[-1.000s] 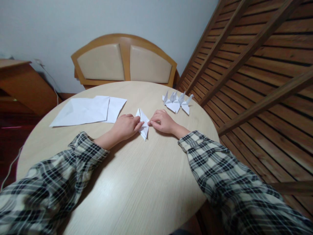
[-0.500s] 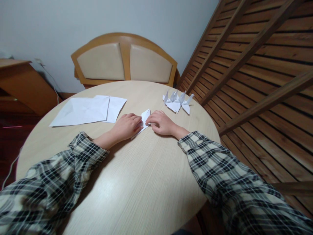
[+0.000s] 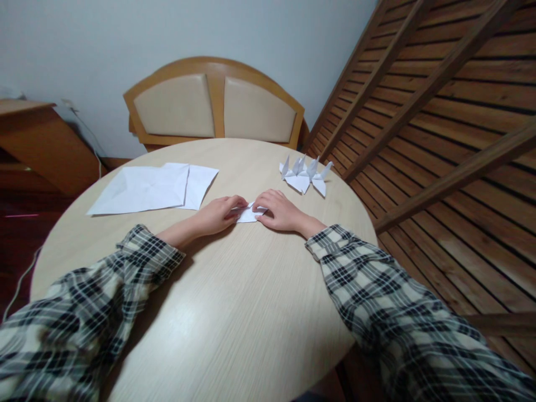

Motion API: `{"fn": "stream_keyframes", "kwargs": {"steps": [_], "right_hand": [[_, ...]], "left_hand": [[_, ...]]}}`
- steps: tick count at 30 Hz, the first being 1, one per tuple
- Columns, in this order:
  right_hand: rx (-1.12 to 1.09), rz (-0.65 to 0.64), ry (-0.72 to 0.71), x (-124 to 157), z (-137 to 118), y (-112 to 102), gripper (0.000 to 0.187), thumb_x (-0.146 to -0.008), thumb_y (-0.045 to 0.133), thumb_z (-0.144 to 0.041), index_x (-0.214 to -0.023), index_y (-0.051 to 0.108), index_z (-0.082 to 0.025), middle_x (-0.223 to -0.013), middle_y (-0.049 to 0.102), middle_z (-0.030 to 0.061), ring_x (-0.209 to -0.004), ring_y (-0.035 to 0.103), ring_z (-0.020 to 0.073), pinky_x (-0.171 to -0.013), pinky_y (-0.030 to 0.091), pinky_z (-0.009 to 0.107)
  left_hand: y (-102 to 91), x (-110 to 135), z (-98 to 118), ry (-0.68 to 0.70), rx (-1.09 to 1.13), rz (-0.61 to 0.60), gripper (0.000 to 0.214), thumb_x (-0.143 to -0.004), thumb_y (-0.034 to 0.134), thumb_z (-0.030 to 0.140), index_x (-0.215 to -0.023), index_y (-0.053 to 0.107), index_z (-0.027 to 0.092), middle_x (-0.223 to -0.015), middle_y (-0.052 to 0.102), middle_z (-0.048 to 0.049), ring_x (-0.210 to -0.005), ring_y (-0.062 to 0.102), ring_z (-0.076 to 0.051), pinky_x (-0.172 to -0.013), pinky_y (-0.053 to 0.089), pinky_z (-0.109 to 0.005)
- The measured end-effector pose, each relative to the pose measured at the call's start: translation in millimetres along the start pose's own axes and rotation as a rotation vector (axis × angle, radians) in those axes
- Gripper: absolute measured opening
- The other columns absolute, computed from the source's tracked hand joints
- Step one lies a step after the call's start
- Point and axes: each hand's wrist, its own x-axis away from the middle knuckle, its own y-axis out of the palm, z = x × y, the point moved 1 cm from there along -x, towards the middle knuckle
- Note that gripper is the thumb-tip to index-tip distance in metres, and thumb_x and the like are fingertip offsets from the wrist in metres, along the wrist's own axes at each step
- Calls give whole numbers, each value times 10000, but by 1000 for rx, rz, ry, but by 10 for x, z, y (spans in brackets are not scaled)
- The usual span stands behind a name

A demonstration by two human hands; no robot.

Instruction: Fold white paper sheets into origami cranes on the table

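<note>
A small folded piece of white paper (image 3: 248, 215) lies on the round table (image 3: 234, 301) between my two hands. My left hand (image 3: 220, 215) pinches its left end, thumb and fingers closed on it. At the right end, my right hand (image 3: 280, 210) has its fingers curled over the paper, with the thumb at the near edge. Part of the paper is hidden under the fingers. Beyond my right hand stand several white paper cranes (image 3: 307, 176), close together.
Flat white paper sheets (image 3: 142, 190) overlap on the table's left side. A wooden chair back with pale panels (image 3: 176, 106) rises behind the table. A slatted wooden partition (image 3: 444, 139) slants along the right, and a wooden cabinet (image 3: 37, 145) stands at the far left.
The folded paper has been turned, its long side now running across between my hands instead of pointing away. My left hand has shifted its grip to the left end.
</note>
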Motion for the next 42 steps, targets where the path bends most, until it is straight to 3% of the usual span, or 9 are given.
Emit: {"fn": "stream_keyframes", "kwargs": {"steps": [6,11,13,19,28,37,42], "right_hand": [[-10,12,-26,-1,3,-1,190,-843,525,-185,-980,656,-198,-1031,639,74,-1026,516,241,-931,344,380],[-27,36,-34,-7,4,3,200,-832,509,-150,-955,663,-183,-997,643,76,-993,523,231,-934,351,372],[-37,29,-28,-9,0,2,196,-835,505,-156,-950,661,-188,-998,642,75,-990,522,231,-934,349,373],[-46,-1,0,-20,-27,-17,183,-867,487,-183,-952,649,-201,-1007,636,70,-1012,515,229,-943,329,373],[-57,20,31,-35,-3,3,257,-942,523,-415,-895,608,-177,-940,631,73,-963,519,218,-888,349,361],[-45,43,90,-50,59,79,158,-918,569,-343,-853,576,-199,-936,607,60,-955,505,212,-862,346,348],[-48,41,89,-48,61,87,147,-914,564,-326,-860,578,-191,-931,599,61,-937,503,204,-867,347,345]], "left_hand": [[20,1,12,68,-27,-27,322,-889,434,128,-1156,608,176,-1173,673,-130,-1075,620,-245,-929,484,-408],[-22,18,33,90,-20,-46,450,-899,582,455,-1242,581,164,-1208,657,-149,-1121,601,-292,-968,461,-436],[-28,22,35,74,-16,-43,474,-888,594,497,-1216,588,155,-1209,657,-154,-1104,606,-294,-954,467,-433],[-11,23,31,76,-5,-5,358,-934,541,467,-1120,600,167,-1109,673,-134,-999,622,-259,-881,485,-401],[-6,9,38,87,-9,8,221,-983,438,350,-970,579,180,-957,675,-100,-871,617,-223,-807,494,-384],[-4,31,36,2,-12,13,182,-905,488,266,-1041,557,167,-1015,674,-130,-940,626,-249,-839,501,-411],[21,15,5,70,-3,5,263,-891,472,202,-1134,568,167,-1080,673,-131,-1005,620,-249,-895,491,-422]]}}
